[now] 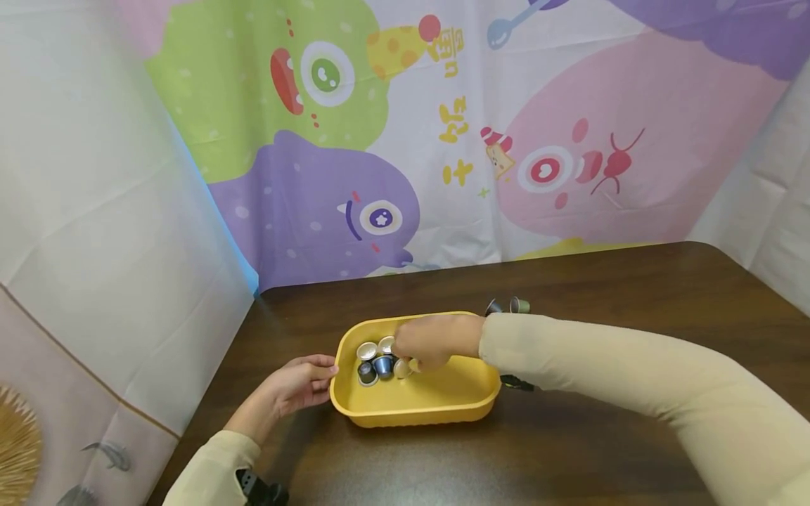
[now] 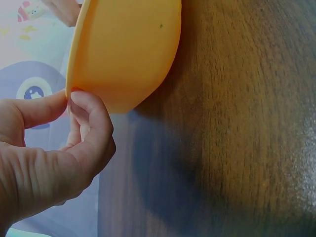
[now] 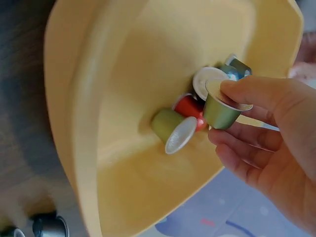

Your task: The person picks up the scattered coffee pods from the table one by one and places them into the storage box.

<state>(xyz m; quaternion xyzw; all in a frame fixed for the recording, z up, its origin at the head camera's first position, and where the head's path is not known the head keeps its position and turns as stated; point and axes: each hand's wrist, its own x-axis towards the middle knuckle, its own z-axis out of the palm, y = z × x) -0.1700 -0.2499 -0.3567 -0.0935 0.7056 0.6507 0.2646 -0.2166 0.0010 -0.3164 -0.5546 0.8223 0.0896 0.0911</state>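
A yellow plastic tray (image 1: 436, 416) stands on the table, with several coffee capsules in its left part. Among them are a blue capsule (image 1: 382, 366), a dark capsule (image 1: 367, 374), a red capsule (image 3: 187, 106) and a green-sided capsule (image 3: 168, 124) lying tilted. My left hand (image 1: 297, 384) pinches the tray's left rim between thumb and fingers, seen closely in the left wrist view. Over the tray's inside, my right hand (image 3: 276, 123) holds a green coffee capsule (image 3: 220, 114) by thumb and fingertips, its lid facing up. In the head view that hand mostly hides this capsule.
Behind the tray's right end, a green capsule (image 1: 519, 305) and a dark capsule (image 1: 493, 307) lie on the brown table (image 1: 607, 281), partly behind the right sleeve (image 1: 588, 358). A cartoon-printed cloth (image 1: 354, 211) hangs along the table's back edge.
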